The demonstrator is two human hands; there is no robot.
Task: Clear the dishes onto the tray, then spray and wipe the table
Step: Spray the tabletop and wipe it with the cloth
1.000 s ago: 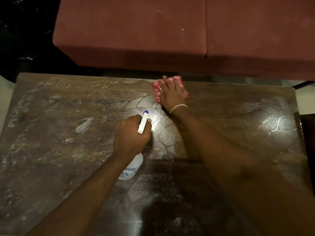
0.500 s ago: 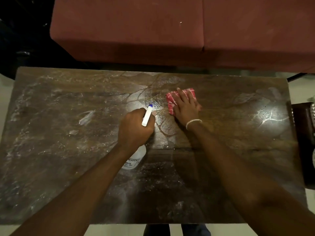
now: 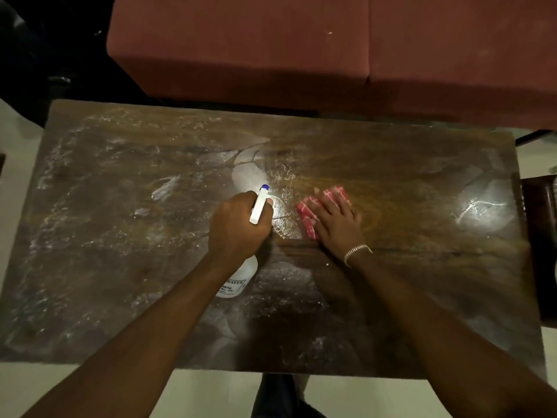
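A dark brown table [image 3: 120, 267] with wet, streaky patches fills the view. My left hand [image 3: 238, 227] grips the neck of a white spray bottle [image 3: 241, 279] near the table's middle; its white nozzle with a blue tip points away from me. Just to the right, my right hand [image 3: 337, 224] lies flat with straight fingers on a folded red and white cloth [image 3: 310, 215], pressing it onto the tabletop. A bracelet circles that wrist. No dishes or tray are in view.
A dark red sofa [image 3: 301, 49] stands close behind the table's far edge. A dark piece of furniture [image 3: 542, 236] sits at the table's right end. Pale floor [image 3: 211, 393] shows along the near edge, with my legs below.
My right hand has pulled the cloth from the table's far edge toward me, down to the middle. The left hand and bottle have stayed about where they were.
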